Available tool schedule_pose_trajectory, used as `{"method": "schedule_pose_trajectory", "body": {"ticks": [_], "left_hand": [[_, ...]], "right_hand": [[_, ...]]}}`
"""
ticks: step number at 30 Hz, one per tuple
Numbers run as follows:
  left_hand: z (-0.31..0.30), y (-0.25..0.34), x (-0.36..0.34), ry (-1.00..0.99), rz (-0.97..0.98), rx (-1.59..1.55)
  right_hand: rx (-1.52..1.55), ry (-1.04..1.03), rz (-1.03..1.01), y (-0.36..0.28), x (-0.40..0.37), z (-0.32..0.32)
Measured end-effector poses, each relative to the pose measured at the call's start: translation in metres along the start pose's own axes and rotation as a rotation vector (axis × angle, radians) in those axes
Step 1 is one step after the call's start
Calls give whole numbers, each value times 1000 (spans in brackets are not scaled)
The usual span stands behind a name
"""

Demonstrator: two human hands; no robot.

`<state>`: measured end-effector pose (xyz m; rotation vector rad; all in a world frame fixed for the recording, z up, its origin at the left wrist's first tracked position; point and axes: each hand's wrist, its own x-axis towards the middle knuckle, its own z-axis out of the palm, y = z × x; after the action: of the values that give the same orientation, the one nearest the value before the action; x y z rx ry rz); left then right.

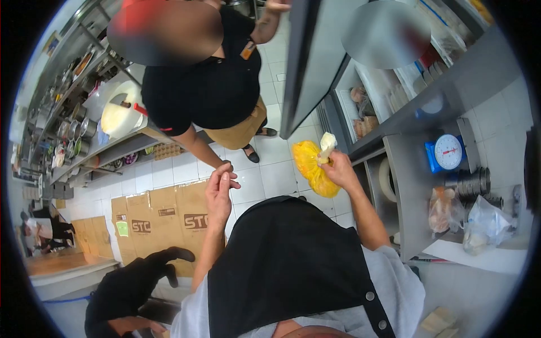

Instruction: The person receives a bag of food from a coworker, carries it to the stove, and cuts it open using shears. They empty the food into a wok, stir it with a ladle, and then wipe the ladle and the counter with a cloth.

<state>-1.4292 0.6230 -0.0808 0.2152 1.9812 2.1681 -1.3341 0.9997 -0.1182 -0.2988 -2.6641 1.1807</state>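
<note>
My right hand [338, 169] grips a clear plastic bag of yellow food [310, 163] by its gathered neck. The bag hangs over the tiled floor, beside the open fridge door, and a whitish twisted end [327, 144] sticks up above my fingers. My left hand [218, 190] is raised in front of me with loosely bent fingers apart and nothing in them. A co-worker's forearm [202, 151] reaches down so that its hand overlaps my left fingertips in this view.
A co-worker in a black shirt [203, 93] stands ahead beside the fridge door [307, 62]. Flattened cardboard [163, 217] covers the floor at left. Another person [132, 281] bends at lower left. A dial scale [449, 152] and bagged food [445, 209] occupy the right counter.
</note>
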Motion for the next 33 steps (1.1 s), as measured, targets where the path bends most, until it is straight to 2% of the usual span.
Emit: {"method": "schedule_pose_trajectory", "body": {"ticks": [6,11,16,21,24,27,33], "left_hand": [[-76,-19,-26,-12,-66,-15],[-132,-34,-47,-18,-144,6],[-171,-36,-53,-28,-115,71],[-198,-35,-58,-19,-134,113],[-209,-42,-57,-17,-134,116],[-215,-49,-61,-15,-149,114],[-212,-52,-59,0,-147,130]], "right_hand": [[-11,-27,86,-30,-16,56],[-8,6,71,-55,-25,101],[-5,26,81,-76,-31,137],[-74,-9,146,-84,-43,156],[-66,39,96,-85,-50,163],[-99,4,74,-95,-55,164],[-222,-84,215,-88,-54,170]]}}
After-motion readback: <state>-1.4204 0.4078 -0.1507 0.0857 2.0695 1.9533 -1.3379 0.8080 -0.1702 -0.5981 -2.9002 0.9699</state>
